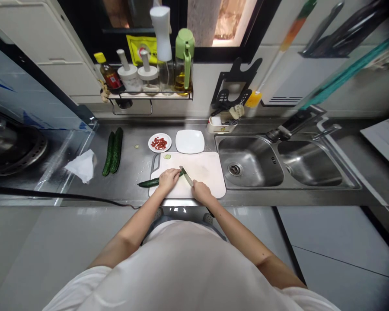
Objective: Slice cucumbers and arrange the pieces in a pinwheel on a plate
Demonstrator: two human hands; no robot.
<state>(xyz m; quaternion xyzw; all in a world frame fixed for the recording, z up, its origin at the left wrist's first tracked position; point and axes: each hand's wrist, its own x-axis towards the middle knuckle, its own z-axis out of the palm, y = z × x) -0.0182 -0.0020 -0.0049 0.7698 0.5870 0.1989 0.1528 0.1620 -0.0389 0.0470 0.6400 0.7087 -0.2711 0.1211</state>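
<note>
On the white cutting board [207, 172] lies a cucumber [148, 183], its left end reaching past the board's edge. My left hand [169, 179] is closed over the cucumber near its right end. A knife [186, 176] is gripped by its handle in my right hand [201, 191], the blade slanting up and left against the cucumber's right end. A small pale green slice [167, 157] rests at the board's upper left, near the handle slot.
Behind the board are a plate of red pieces [159, 143] and a white square plate [190, 141]. Two whole cucumbers [113, 151] and a white cloth or paper [83, 166] lie left. A double sink [251, 162] is right. A condiment rack [152, 96] hangs above.
</note>
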